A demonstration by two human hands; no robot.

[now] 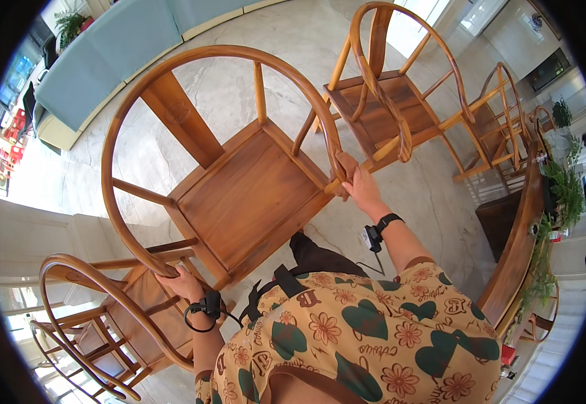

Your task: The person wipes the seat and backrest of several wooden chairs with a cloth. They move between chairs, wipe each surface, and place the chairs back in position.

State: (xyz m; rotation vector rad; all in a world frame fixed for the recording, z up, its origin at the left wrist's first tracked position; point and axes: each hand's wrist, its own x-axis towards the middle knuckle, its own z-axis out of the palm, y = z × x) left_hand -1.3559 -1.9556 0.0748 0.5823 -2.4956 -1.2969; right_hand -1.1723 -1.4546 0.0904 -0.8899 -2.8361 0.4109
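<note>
Right before me stands a wooden horseshoe-back armchair with a flat panel seat and a carved back splat. My left hand grips the end of its curved arm rail at the lower left. At the other arm end, my right hand presses a brown cloth around the rail. Part of that rail end is hidden under the cloth and fingers. Both wrists wear black straps with small devices, and a cable hangs from each.
More matching chairs stand close by: one at upper right, another beyond it, and one at lower left. A long wooden table with green plants runs along the right. A blue-fronted counter curves across the upper left.
</note>
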